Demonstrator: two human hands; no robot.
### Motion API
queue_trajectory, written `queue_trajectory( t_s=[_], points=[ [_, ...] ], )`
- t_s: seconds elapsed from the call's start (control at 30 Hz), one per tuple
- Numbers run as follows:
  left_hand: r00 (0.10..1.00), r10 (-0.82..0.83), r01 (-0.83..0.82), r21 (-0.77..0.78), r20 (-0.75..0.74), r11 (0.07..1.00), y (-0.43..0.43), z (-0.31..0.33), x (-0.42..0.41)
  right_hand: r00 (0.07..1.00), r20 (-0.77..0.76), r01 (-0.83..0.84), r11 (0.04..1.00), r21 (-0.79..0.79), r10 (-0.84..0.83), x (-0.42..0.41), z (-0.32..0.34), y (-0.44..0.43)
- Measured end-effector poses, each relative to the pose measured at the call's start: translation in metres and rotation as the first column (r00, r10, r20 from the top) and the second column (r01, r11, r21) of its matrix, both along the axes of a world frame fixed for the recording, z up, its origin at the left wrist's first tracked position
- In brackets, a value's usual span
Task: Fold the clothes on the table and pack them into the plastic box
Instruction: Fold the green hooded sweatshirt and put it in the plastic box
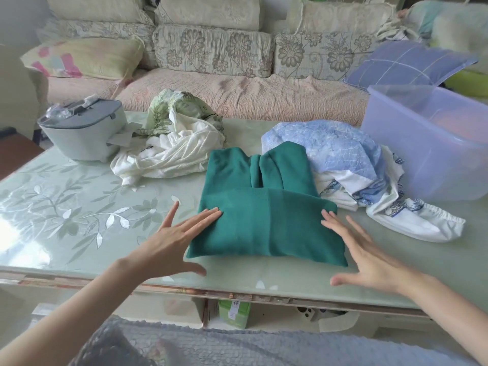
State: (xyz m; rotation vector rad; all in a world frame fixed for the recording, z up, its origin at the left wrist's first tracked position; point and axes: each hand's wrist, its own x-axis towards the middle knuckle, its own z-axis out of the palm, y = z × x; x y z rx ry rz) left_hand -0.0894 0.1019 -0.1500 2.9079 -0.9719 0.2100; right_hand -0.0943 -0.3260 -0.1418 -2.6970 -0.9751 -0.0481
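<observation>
A dark green knit garment (pixel 264 207) lies partly folded at the middle of the glass table (pixel 66 207), its lower half doubled up over the rest. My left hand (pixel 174 241) is spread flat, fingertips touching the garment's left edge. My right hand (pixel 367 249) is spread flat at its right edge, fingertips just on the fabric. A crumpled white and green-print pile (pixel 171 143) sits behind to the left. A blue and white patterned pile (pixel 351 165) lies to the right. The translucent purple plastic box (pixel 422 159) stands at the far right.
A grey lidded appliance (pixel 81 130) stands at the table's back left. Behind the table runs a floral sofa (pixel 211 54) with a blue checked cushion (pixel 404 67) and a pastel pillow (pixel 84 56). The table's near edge is just below my hands.
</observation>
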Motion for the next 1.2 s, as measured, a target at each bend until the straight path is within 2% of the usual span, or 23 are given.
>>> queue_trajectory(
  t_s=[0.07,0.2,0.27,0.33,0.4,0.47,0.53,0.63,0.7,0.77,0.83,0.97,1.07,1.2],
  points=[
    [0.998,0.003,0.001,-0.077,0.059,0.997,-0.002,-0.002,0.002,0.996,0.078,0.028,0.998,0.055,-0.032,0.003,-0.009,0.004],
    [0.993,0.033,0.001,-0.278,0.118,0.961,-0.016,0.001,0.001,0.988,0.117,0.080,0.980,0.183,-0.103,0.013,-0.017,0.008],
    [0.994,0.110,-0.098,-0.441,0.000,0.892,-0.018,0.002,-0.001,0.984,0.112,0.110,0.963,0.246,-0.141,0.018,-0.021,0.010],
    [0.978,0.148,-0.204,-0.517,-0.148,0.831,-0.018,0.000,-0.001,0.976,0.089,0.154,0.922,0.354,-0.197,0.020,-0.020,0.013],
    [0.977,0.139,-0.211,-0.611,-0.164,0.763,-0.017,0.002,0.001,0.969,0.031,0.198,0.844,0.498,-0.246,0.022,-0.010,0.019],
    [0.968,0.146,-0.248,-0.719,-0.203,0.649,-0.019,0.009,0.002,0.961,-0.076,0.256,0.746,0.615,-0.268,0.021,0.006,0.024],
    [0.955,0.113,-0.291,-0.798,-0.274,0.527,-0.021,0.019,0.001,0.967,-0.120,0.243,0.674,0.697,-0.225,0.021,0.022,0.025],
    [0.949,0.109,-0.315,-0.855,-0.297,0.413,-0.029,0.036,-0.001,0.960,-0.213,0.275,0.488,0.828,-0.181,0.012,0.046,0.030],
    [0.936,0.124,-0.352,-0.871,-0.330,0.343,-0.035,0.044,-0.005,0.945,-0.246,0.317,0.409,0.855,-0.217,0.005,0.056,0.036],
    [0.909,0.172,-0.415,-0.856,-0.378,0.308,-0.037,0.053,-0.007,0.925,-0.280,0.363,0.379,0.851,-0.258,0.000,0.064,0.042],
    [0.869,0.259,-0.490,-0.807,-0.422,0.329,-0.036,0.060,-0.005,0.902,-0.322,0.417,0.391,0.821,-0.287,0.003,0.071,0.048],
    [0.728,0.357,-0.686,-0.632,-0.586,0.361,-0.034,0.053,0.005,0.790,-0.477,0.613,0.502,0.610,-0.384,0.028,0.065,0.053],
    [0.655,0.496,-0.756,-0.504,-0.570,0.418,-0.034,0.045,0.017,0.720,-0.418,0.694,0.579,0.427,-0.554,0.051,0.053,0.058],
    [0.594,0.617,-0.804,-0.341,-0.516,0.488,-0.040,0.047,0.046,0.656,-0.357,0.754,0.602,0.263,-0.665,0.075,0.046,0.066]
  ],
)
